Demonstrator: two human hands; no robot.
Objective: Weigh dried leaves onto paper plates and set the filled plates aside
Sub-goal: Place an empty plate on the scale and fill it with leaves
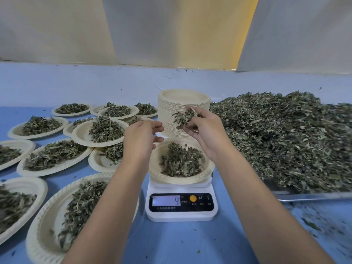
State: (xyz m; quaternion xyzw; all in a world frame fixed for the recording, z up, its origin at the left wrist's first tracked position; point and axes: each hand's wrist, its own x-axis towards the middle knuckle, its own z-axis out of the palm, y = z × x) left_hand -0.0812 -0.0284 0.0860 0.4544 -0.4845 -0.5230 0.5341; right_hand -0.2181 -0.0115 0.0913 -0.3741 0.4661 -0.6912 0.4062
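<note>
A paper plate (206,171) with a small heap of dried leaves (181,161) sits on a white digital scale (181,214) whose display reads 4. My right hand (205,130) hovers above the plate's far edge and holds a pinch of dried leaves (183,117) in curled fingers. My left hand (141,138) hangs just left of the plate with fingers relaxed and nothing in it.
A tall stack of empty paper plates (182,96) stands behind the scale. A metal tray (312,196) heaped with loose dried leaves (285,138) fills the right side. Several filled plates (80,133) cover the blue table (181,242) to the left, some overlapping.
</note>
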